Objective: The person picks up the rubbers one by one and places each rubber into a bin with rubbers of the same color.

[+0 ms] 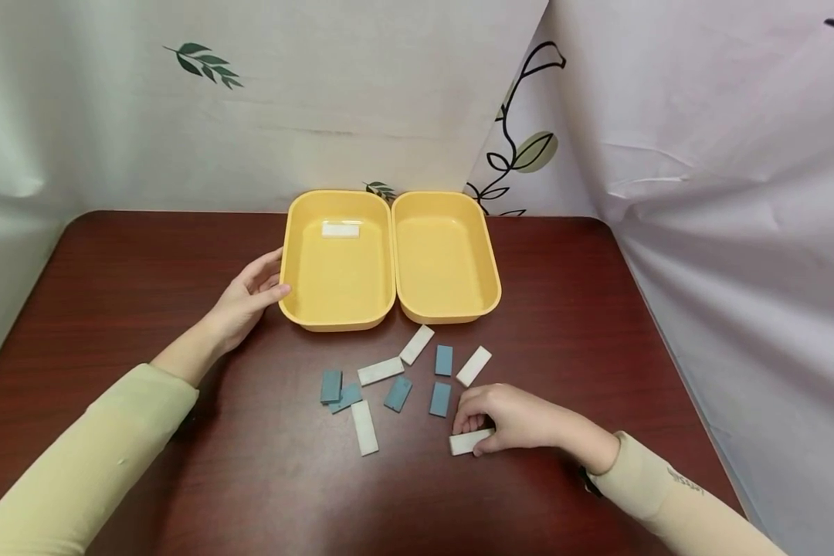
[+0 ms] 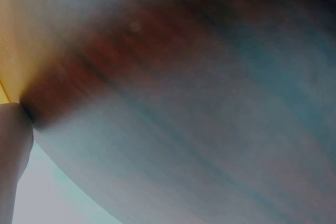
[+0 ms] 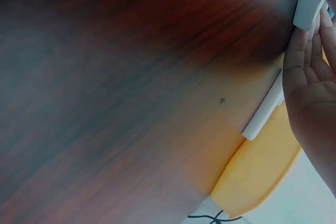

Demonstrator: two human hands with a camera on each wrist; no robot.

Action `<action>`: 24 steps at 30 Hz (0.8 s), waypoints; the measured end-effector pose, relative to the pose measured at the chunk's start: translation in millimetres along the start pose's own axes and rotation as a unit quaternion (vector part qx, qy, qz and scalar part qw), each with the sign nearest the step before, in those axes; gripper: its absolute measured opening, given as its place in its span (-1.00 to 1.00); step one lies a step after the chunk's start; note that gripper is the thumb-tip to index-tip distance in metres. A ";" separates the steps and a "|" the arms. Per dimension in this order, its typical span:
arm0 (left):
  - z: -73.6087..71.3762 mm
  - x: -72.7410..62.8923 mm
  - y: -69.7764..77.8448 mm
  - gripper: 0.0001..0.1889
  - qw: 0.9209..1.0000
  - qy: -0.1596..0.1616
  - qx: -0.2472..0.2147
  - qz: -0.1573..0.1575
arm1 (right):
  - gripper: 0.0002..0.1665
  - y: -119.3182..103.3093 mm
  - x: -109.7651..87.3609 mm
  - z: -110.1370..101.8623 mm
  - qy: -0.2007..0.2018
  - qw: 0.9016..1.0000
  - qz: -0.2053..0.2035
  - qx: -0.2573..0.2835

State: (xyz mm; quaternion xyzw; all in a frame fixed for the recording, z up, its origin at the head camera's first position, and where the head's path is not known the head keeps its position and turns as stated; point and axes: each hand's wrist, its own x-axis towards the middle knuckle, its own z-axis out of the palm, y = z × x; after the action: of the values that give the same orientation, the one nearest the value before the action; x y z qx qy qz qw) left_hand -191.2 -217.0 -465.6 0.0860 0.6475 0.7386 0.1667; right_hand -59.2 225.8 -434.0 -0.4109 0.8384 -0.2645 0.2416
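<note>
My right hand (image 1: 503, 417) pinches a white rectangular block (image 1: 464, 442) between thumb and fingers, close over the table; the right wrist view shows this white block (image 3: 308, 4) at the fingertips. On the far side, my left hand (image 1: 246, 301) holds the left wall of the left yellow bin (image 1: 285, 309), its thumb over the rim and its other fingers along the outside. One white block (image 1: 340, 230) lies inside that bin. Just beyond the right hand are another white block (image 1: 474, 366) and a blue block (image 1: 440, 399).
The right yellow bin (image 1: 493, 289) stands against the left one, with bare inside. Several blue and white blocks, among them a blue block (image 1: 398, 393) and a white block (image 1: 364, 427), lie scattered on the dark red table (image 1: 264, 479). White printed cloth (image 1: 285, 116) hangs behind.
</note>
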 end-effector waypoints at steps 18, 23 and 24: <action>-0.7 -0.2 -1.3 -0.26 1.000 -0.004 0.000 0.005 | -0.64 -6.5 0.5 3.6 0.000 1.000 0.023 -0.006; -0.7 -0.2 -1.3 -0.25 1.000 -0.003 0.000 0.002 | -0.69 -8.6 1.9 1.1 -0.001 1.000 0.010 -0.004; -0.7 -0.1 -1.3 -0.25 1.000 -0.002 -0.001 0.002 | -0.70 -8.9 2.3 0.3 0.001 1.000 0.006 -0.003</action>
State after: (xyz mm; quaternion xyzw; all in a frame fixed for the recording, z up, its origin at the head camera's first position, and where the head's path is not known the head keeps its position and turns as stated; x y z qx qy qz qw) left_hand -191.1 -217.5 -466.9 0.0890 0.6464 0.7393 0.1666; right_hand -55.3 219.2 -428.9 -0.4060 0.8420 -0.2607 0.2411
